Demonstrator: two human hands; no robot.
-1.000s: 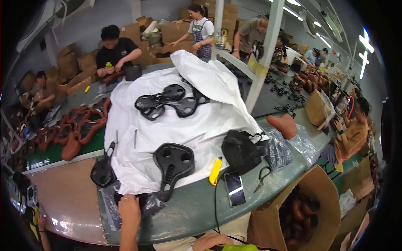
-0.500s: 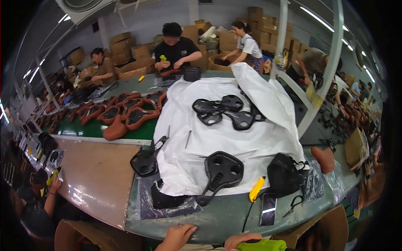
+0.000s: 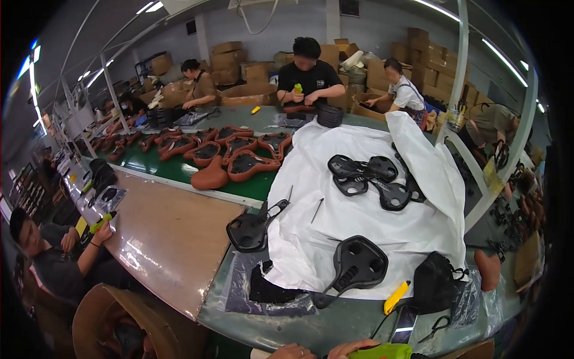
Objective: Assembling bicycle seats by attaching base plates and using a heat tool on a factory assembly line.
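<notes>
At the lower edge, my right hand (image 3: 351,347) wraps round a lime-green handheld tool (image 3: 382,351), which is partly cut off. My left hand (image 3: 291,352) is beside it at the table's front edge; only its knuckles and part of the fingers show. In front of both hands, a black plastic bicycle saddle base (image 3: 360,263) lies on a white cloth (image 3: 305,242). Another black base (image 3: 247,232) rests at the cloth's left edge, and several more (image 3: 394,195) are piled farther back. A black saddle cover (image 3: 433,284) sits at the right.
A yellow utility knife (image 3: 397,297), a phone (image 3: 405,324) and scissors (image 3: 436,328) lie near the front edge. Brown saddles (image 3: 254,164) cover the green surface behind left. A person with a green tool (image 3: 103,222) sits at left. A cardboard box (image 3: 110,305) stands below.
My view has turned left, so the table things appear farther right and lower. My left hand has dropped mostly out of the picture. The right hand keeps hold of the green tool.
</notes>
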